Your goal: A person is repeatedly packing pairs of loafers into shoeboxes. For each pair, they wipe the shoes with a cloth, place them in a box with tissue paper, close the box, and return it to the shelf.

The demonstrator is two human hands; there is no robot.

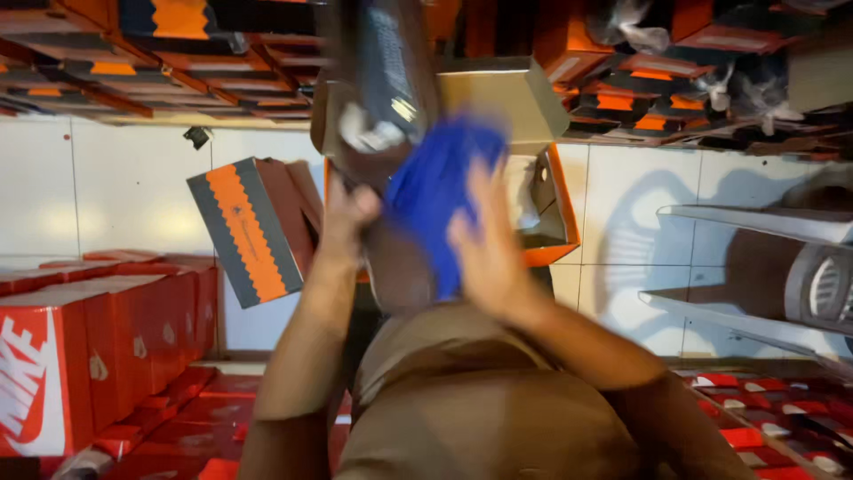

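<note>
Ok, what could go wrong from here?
1. Only the left hand grips the dark shoe, low at one end; it could slip or twist out.
2. The right hand presses the blue cloth with an open palm, fingers spread, so the cloth may drop.
3. The open shoe box sits close behind; the shoe could knock it.

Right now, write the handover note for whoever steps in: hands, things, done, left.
Left hand: gripping a dark shoe, raised in front.
Right hand: flat, pressing a blue cloth against the shoe; blurred.
Open box sits behind the shoe; a striped lid lies to its left.
Done: the shoe is out of the box and the cloth is on it.
Left: the shoe is not back in the box, and the lid is off.
</note>
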